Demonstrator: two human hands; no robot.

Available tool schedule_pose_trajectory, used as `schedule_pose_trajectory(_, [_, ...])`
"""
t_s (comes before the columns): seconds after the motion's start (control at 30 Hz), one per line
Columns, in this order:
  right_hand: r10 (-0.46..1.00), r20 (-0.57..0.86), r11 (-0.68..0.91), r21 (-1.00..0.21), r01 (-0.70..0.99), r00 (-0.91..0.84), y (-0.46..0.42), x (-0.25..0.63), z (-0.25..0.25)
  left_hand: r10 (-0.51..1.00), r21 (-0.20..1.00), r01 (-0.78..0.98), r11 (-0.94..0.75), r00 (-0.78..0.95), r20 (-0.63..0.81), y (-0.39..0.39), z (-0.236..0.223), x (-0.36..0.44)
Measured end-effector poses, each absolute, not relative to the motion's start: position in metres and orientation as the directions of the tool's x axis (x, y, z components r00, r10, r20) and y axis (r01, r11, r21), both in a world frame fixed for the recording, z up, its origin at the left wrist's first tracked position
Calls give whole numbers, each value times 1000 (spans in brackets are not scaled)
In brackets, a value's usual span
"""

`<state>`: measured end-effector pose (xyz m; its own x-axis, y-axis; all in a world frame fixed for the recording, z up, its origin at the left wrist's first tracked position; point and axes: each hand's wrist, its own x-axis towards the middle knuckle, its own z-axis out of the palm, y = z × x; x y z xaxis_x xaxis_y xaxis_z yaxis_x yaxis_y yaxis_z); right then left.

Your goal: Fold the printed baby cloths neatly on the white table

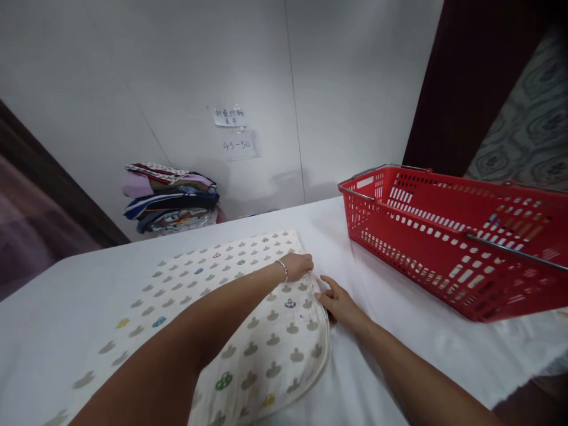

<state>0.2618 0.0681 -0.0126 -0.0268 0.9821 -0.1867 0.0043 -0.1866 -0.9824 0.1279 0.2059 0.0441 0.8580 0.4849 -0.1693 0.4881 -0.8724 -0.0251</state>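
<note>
A cream blanket (pixel 261 337) printed with grey mushrooms and a few coloured ones lies flat on the white table, its near right corner rounded. Along its right side the edge shows more than one layer. My left hand (pixel 298 266), with a bracelet on the wrist, reaches across the blanket and pinches that right edge. Just nearer to me, my right hand (pixel 341 305) is at the same edge, thumb on top and index finger stretched out. Its other fingers are partly hidden and seem tucked under the edge.
To the right stands a red perforated basket (pixel 417 236) with metal handles. A stack of folded clothes (pixel 173 198) sits at the table's far left edge. Handwritten paper signs (pixel 242 145) are on the white wall behind. The white-covered table (pixel 328 231) extends around the blanket.
</note>
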Motion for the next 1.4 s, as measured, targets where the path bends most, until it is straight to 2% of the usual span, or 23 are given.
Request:
schedule_pose_trajectory(0.23, [965, -262, -262, -965, -4, 15, 72, 260, -12, 507, 2, 517, -856, 840, -192, 205, 54, 121])
schedule_pose_trajectory(0.43, [970, -243, -243, -970, -15, 3, 73, 259, -16, 548, 18, 569, -822, 800, -245, 211, 59, 119])
schedule_pose_trajectory(0.83, [976, -218, -219, -975, -27, -28, 71, 260, -12, 499, 15, 521, -853, 824, -268, 218, 40, 143])
schedule_pose_trajectory(1.17, [978, -210, -210, -978, 12, -15, 72, 261, -17, 478, 121, 504, -855, 857, -190, 219, 33, 141])
schedule_pose_trajectory(1.4, [983, -180, -178, -980, 85, -23, 68, 259, -13, 616, 201, 611, -765, 786, -44, 215, 12, 133])
